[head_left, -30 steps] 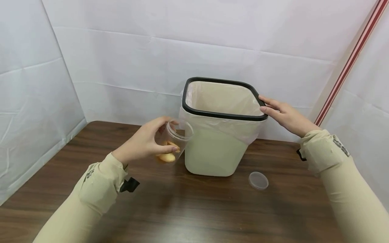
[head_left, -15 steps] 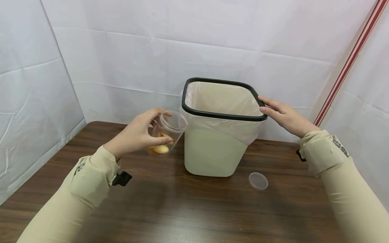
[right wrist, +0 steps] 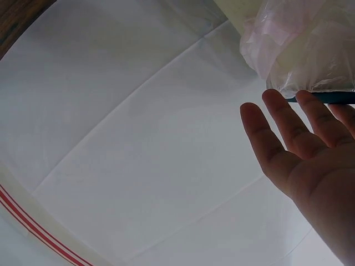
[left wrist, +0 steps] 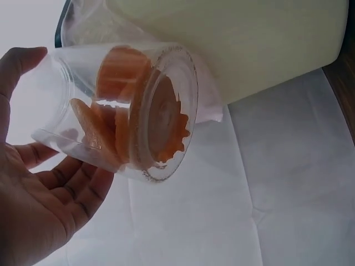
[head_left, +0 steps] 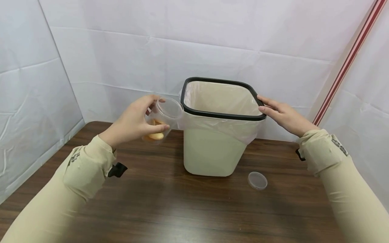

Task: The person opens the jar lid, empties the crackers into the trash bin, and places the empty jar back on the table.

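My left hand (head_left: 129, 121) grips a clear plastic jar (head_left: 166, 116), thumb on the near side and fingers round the far side. The jar is lidless and tilts to the right, its mouth beside the left rim of a pale green trash bin (head_left: 212, 153). Inside lie orange-yellow curved pieces (left wrist: 123, 77), gathered near the base in the left wrist view. A thin translucent liner (head_left: 240, 130) folds over the bin's edge under a black rim (head_left: 225, 116). With fingers extended, my right hand (head_left: 287, 116) touches the rim's right side.
A round clear lid (head_left: 257, 180) lies flat on the dark wooden table (head_left: 188, 212), right of the bin. White sheeting (head_left: 121, 57) rises behind and on both sides. A red-striped strip (head_left: 349, 62) runs up the right corner.
My left hand has moved up and left with the jar, away from the bin's front. The jar's contents remain inside. My right hand has stayed at the rim.
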Demonstrator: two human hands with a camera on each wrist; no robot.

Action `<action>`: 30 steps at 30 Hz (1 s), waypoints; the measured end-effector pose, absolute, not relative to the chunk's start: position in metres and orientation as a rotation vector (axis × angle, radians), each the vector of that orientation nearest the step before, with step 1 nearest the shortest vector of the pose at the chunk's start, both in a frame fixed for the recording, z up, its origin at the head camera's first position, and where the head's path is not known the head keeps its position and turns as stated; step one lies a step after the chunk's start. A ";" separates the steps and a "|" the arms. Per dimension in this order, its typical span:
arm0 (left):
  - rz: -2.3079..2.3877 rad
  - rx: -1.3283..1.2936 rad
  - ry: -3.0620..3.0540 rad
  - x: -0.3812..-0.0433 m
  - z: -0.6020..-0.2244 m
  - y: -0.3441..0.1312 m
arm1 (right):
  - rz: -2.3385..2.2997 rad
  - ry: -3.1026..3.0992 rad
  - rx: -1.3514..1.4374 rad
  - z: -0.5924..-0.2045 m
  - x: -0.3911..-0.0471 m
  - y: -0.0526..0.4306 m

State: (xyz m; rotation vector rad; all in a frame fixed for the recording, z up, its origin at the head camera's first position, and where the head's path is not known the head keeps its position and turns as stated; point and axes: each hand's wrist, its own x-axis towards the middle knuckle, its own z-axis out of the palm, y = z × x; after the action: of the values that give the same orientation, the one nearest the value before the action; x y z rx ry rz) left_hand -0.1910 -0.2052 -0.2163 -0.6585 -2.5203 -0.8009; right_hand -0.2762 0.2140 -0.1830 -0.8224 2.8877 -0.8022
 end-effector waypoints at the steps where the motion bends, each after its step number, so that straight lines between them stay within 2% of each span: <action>1: -0.782 -0.645 -2.513 -0.191 -0.215 -0.205 | -0.803 2.887 -0.823 -0.183 -0.276 0.214; 17: -0.578 -0.459 -2.465 -0.207 -0.192 -0.197 | -0.800 2.892 -0.827 -0.185 -0.277 0.210; 30: -0.413 -0.410 -2.418 -0.222 -0.184 -0.192 | -0.826 2.879 -0.835 -0.185 -0.277 0.207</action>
State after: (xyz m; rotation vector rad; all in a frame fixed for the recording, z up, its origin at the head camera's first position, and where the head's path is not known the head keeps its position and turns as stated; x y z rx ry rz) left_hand -0.2220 -0.1922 -0.1839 -0.4098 -2.4185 -0.4131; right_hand -0.2765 0.2070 -0.1854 -0.8355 2.8786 -0.8259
